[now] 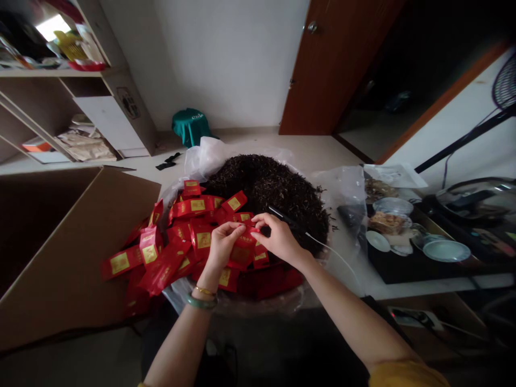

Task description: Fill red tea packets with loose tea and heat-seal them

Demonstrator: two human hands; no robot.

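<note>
Both hands are working close together, fingertips just apart, over the heap. L hand (223, 244) is pinching the top edge of a red pkt (242, 253) btwn thumb & index; R hand (278, 239) is curling thumb & index in on the same edge at the other side, gripping a bit of red. The held pkt is hanging at the front of the pile, among loose red pkts (193, 205) w/ gold labels. Those are spilling L toward a cardboard box (92, 226). Dark dried leaves (270, 185) are mounding behind, w/ clear plastic (209, 153) ruffling round the edge. A slim black device (282, 217) is lying on the leaves, white cable (334, 250) trailing R.

On the R, a low surface (399, 291) is carrying a black tray (385, 271) w/ clear tubs (393, 207) & a pale bowl (446, 251). Room: a brown door (334, 64) is standing by a dark doorway; a shelf unit (133, 118) is lining the L; a teal-covered item (191, 126) is sitting by the wall.
</note>
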